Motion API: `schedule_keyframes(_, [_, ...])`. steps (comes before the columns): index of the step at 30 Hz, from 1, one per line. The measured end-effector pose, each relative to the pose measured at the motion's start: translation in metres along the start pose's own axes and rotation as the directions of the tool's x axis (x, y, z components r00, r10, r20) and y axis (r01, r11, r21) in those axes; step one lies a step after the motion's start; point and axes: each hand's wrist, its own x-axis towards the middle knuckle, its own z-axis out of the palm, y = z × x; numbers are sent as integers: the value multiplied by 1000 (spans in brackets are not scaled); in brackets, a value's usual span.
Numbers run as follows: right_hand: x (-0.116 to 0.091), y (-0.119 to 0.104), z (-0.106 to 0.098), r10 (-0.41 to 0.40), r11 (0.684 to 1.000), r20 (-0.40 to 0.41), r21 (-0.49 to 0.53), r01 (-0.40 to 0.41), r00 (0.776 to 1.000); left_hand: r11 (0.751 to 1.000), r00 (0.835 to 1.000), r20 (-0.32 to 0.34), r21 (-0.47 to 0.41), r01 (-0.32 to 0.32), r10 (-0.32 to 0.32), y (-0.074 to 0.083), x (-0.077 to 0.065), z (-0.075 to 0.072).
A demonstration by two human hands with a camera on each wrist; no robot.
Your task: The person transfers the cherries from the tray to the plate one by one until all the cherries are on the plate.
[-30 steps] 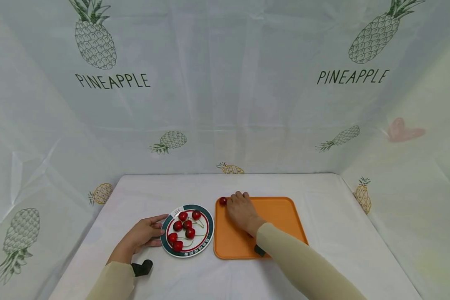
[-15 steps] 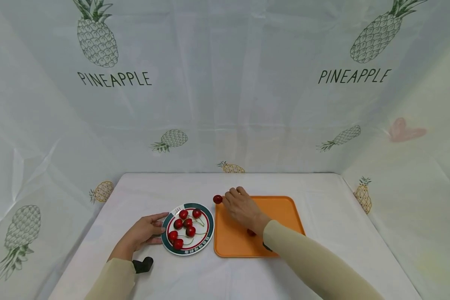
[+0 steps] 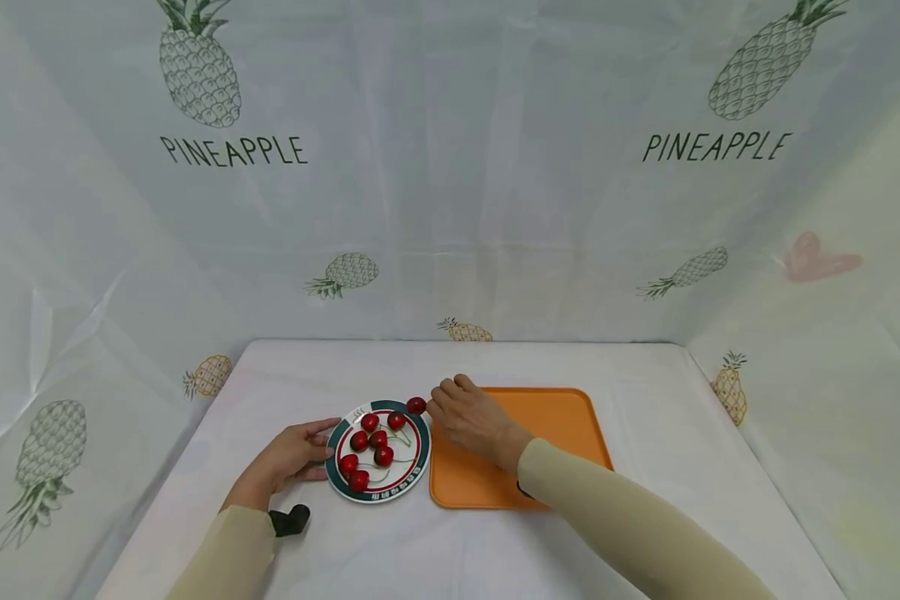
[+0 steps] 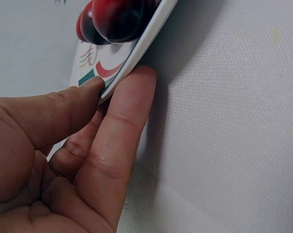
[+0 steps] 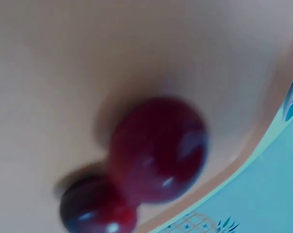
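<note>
A white plate (image 3: 405, 488) with a green rim holds several red cherries (image 3: 383, 456), some with green stems. My left hand (image 3: 288, 457) pinches its left edge; in the left wrist view the thumb (image 4: 64, 109) lies on top and a finger (image 4: 132, 102) underneath. My right hand (image 3: 471, 419) is over the left side of the orange tray (image 3: 555, 417), fingers curled. At its fingertips hangs one cherry (image 3: 416, 406), by the plate's upper right rim; its stem is too small to see. Blurred in the right wrist view, a large cherry (image 5: 158, 149) and a smaller cherry (image 5: 98, 206) appear over the tray.
The tray stands just right of the plate, its lower part behind my right forearm. White cloth (image 3: 330, 550) covers the table. A pineapple-printed curtain (image 3: 450, 167) hangs behind and at both sides.
My right hand has lifted the cherry from the tray's upper left corner and carried it left to the plate's rim. The left hand keeps its grip on the plate.
</note>
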Motion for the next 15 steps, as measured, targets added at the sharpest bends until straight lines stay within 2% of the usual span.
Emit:
schedule_keyframes(7, [14,-18,-7,-67,998,33,-19,67,997,1000,1000,-4,-4,6,-6,-2,2,-2])
schedule_keyframes(15, [19,-36,-8,-212,976,32,-37,213,977,1000,1000,8,-10,3,-3,-1,3,-2])
